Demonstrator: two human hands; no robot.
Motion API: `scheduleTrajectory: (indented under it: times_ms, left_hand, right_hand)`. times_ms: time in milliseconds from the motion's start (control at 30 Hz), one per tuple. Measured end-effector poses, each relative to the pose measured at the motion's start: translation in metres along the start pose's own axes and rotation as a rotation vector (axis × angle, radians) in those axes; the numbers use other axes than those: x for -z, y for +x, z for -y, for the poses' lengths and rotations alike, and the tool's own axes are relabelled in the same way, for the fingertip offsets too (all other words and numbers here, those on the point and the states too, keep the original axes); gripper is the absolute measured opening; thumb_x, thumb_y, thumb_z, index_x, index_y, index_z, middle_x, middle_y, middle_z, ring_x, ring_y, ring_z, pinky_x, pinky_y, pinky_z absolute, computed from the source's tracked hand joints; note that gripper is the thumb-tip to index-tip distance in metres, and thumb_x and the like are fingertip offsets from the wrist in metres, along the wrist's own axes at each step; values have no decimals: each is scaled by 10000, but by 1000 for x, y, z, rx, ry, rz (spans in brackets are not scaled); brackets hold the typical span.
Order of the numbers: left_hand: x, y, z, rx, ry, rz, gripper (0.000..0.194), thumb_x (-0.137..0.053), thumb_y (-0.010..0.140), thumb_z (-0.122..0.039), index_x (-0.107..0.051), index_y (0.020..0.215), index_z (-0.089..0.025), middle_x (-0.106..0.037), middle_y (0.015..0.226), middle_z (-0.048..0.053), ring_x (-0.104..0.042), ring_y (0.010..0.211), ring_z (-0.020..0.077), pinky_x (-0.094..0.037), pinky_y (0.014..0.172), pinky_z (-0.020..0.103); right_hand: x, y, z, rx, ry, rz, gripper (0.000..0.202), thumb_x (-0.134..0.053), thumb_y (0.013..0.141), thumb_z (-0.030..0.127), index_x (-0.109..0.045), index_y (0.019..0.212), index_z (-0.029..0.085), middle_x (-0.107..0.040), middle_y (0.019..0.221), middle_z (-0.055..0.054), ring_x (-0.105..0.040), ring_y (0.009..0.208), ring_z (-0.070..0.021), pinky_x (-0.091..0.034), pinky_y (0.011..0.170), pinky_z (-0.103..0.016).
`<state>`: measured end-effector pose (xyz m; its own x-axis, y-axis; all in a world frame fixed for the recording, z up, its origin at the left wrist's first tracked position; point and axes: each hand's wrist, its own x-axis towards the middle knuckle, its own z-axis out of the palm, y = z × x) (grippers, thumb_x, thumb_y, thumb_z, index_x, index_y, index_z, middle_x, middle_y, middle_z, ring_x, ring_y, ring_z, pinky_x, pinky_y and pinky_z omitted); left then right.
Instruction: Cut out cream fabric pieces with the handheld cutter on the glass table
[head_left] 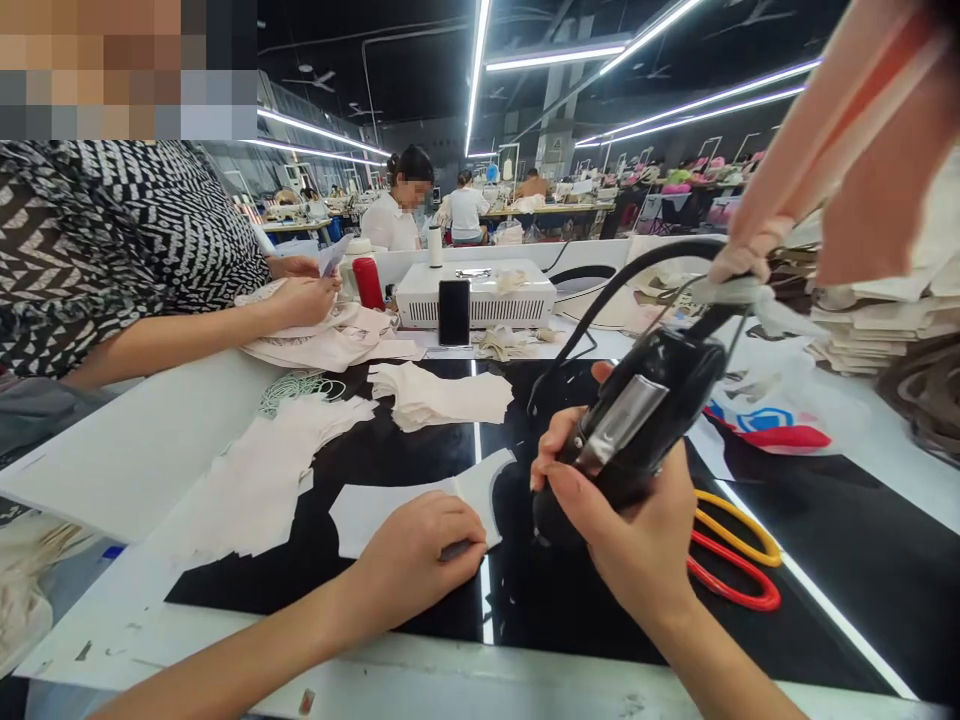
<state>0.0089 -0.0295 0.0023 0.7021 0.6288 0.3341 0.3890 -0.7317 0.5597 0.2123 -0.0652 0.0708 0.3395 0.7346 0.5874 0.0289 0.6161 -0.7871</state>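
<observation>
My right hand (pixel 622 500) is wrapped round a black handheld tool (pixel 637 410) with a metal plate on its side, held above the black board (pixel 585 600). A dark cable arches away from its top. My left hand (pixel 427 550) rests on the lower edge of a white curved piece (pixel 397 505) lying on the board. Its fingers are pressed together over a small dark item that I cannot make out. Behind lie a stack of cream fabric pieces (pixel 439 393) and a larger spread of them (pixel 259 475) at the left.
Scissors with yellow and red handles (pixel 739 570) lie right of my right hand. A phone (pixel 454 312) leans on a white box (pixel 480 290). At the left, a person (pixel 142 240) holds papers. Pink cloth (pixel 870 150) hangs at upper right, above a plastic bag (pixel 787 410).
</observation>
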Motion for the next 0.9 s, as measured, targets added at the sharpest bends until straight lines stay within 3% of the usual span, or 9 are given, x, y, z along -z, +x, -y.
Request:
scheduleTrajectory:
  times_ms: [200,467,700,900]
  left_hand:
    - [-2,0,0,-6,-57,-16,188,-672,946,-50,-740,883,-213,-793,980,-7,-721,913,176,-548,873,303]
    - [-3,-1,-3,-1,-56,-26,180,-681,930,-40,-721,882,-209,-785,988,-16,-707,917,170,-525,877,300]
    - [-4,-2,-2,-39,57,26,166,-870,895,-201,-720,966,-204,-761,1016,9,-691,944,207,-525,866,320]
    - [-8,-1,-3,-41,99,17,132,-721,948,-76,-725,937,-207,-749,992,-5,-669,916,188,-507,852,310]
  right_hand:
    - [-13,-10,-4,33,128,-17,345,-828,950,446,-544,1067,290,-660,902,33,-641,645,-132,-597,546,-276]
    - [-17,-12,-8,15,152,-25,344,-843,943,443,-569,1070,279,-670,915,29,-643,657,-127,-600,570,-271]
    - [-15,-15,-8,-2,181,-22,421,-856,935,460,-568,1187,285,-671,909,29,-653,640,-131,-599,541,-266]
    - [-18,-15,-7,-5,195,-38,420,-889,902,427,-571,1137,286,-690,869,23,-666,622,-138,-619,546,-265]
